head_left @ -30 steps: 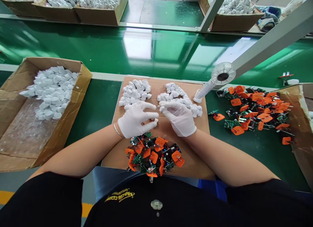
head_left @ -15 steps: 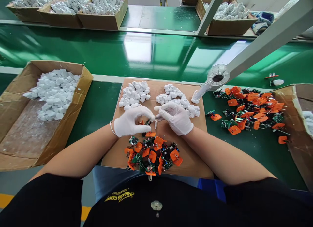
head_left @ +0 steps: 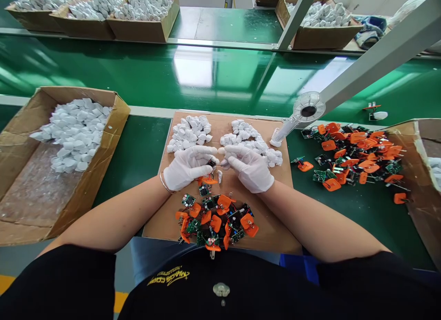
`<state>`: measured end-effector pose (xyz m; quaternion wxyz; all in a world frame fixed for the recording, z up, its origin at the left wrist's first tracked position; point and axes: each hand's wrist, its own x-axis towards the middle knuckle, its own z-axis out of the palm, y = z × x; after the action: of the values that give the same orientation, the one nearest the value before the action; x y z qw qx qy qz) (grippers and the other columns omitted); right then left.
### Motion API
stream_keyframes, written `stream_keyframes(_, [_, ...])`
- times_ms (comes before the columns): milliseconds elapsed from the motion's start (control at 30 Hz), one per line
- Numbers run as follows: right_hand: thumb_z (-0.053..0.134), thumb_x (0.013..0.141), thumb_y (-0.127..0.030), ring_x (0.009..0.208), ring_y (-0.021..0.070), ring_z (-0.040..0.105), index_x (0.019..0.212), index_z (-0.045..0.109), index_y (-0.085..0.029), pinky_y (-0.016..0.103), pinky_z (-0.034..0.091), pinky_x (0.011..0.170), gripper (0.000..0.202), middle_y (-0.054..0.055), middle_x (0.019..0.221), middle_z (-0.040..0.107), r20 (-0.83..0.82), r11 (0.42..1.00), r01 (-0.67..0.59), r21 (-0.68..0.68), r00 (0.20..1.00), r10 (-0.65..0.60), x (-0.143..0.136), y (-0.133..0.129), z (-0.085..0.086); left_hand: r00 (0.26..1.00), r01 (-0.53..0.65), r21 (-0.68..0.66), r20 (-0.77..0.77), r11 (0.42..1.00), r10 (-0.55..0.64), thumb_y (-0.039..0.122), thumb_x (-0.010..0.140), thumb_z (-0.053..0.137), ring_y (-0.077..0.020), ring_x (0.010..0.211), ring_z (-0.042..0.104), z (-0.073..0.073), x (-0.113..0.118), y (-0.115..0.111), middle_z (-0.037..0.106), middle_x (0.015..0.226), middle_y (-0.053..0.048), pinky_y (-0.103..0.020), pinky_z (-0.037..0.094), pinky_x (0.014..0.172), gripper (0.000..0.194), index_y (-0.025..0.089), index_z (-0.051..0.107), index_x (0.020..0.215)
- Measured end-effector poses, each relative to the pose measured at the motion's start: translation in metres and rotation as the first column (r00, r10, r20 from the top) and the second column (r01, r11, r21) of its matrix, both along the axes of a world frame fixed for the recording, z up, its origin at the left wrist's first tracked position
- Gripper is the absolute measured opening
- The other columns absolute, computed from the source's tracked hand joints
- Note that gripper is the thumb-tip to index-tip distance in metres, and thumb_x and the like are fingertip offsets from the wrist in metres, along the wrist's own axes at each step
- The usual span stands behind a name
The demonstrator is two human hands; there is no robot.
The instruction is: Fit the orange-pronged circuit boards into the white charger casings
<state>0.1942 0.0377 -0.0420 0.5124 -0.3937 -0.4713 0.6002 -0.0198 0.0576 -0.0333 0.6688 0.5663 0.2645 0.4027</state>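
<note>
My left hand (head_left: 188, 167), in a white glove, is closed with fingers and thumb around a small circuit board (head_left: 211, 163). An orange plate (head_left: 207, 179) shows just under that hand. Fingertip to fingertip with it, my gloved right hand (head_left: 249, 169) is curled into a pinch; what lies in it, if anything, is hidden. A small white piece (head_left: 219, 176) is on the cardboard sheet (head_left: 275, 210) between the hands. Nearer my body is a pile of circuit boards with orange plates (head_left: 216, 221). Two heaps of white plastic pieces (head_left: 191, 131) (head_left: 241, 132) sit beyond my hands.
At left stands a carton (head_left: 113, 141) of white pieces. A larger heap of orange-plated boards (head_left: 365, 159) is on the right, beside another carton (head_left: 409, 150). A clear plastic tool (head_left: 291, 122) leans against a slanted metal post (head_left: 372, 63). More cartons (head_left: 144, 30) line the far shelf.
My left fingers have drawn in around the circuit board, narrowing the gap between index finger and thumb. My right hand stays nearly where it was, still pinched.
</note>
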Motion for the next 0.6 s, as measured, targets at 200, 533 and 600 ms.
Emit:
stream_keyframes(200, [0.078, 0.081, -0.045, 0.069, 0.015, 0.07, 0.1, 0.063, -0.023, 0.034, 0.062, 0.064, 0.033, 0.004, 0.099, 0.076, 0.051, 1.0, -0.031, -0.003, 0.998, 0.031, 0.001, -0.002, -0.004, 0.998, -0.061, 0.01, -0.009, 0.998, 0.061, 0.023, 0.079, 0.083, -0.0207, 0.087, 0.074, 0.004, 0.001, -0.003, 0.076, 0.093, -0.009, -0.036, 0.062, 0.079, 0.029, 0.015, 0.07, 0.103])
stream_keyframes(533, [0.075, 0.079, -0.027, 0.089, 0.0264, 0.064, 0.089, 0.072, -0.018, 0.041, 0.055, 0.077, 0.014, 0.011, 0.095, 0.065, 0.925, 0.842, -0.462, 0.281, 0.365, -0.108, 0.005, -0.013, 0.01, 0.975, -0.17, -0.125, -0.167, 0.977, 0.148, 0.019, 0.064, 0.057, -0.0108, 0.051, 0.051, 0.004, -0.005, 0.001, 0.061, 0.063, 0.001, -0.023, 0.04, 0.049, 0.035, 0.013, 0.061, 0.097])
stream_keyframes(600, [0.07, 0.085, -0.026, 0.088, 0.0248, 0.064, 0.09, 0.073, -0.018, 0.039, 0.054, 0.077, 0.009, 0.01, 0.096, 0.065, 0.937, 0.839, -0.477, 0.264, 0.333, -0.105, 0.004, -0.013, 0.008, 0.897, -0.237, -0.012, -0.388, 0.971, 0.214, 0.021, 0.068, 0.055, -0.0132, 0.056, 0.053, 0.004, -0.005, 0.002, 0.06, 0.062, 0.0, -0.025, 0.042, 0.053, 0.04, 0.01, 0.065, 0.105])
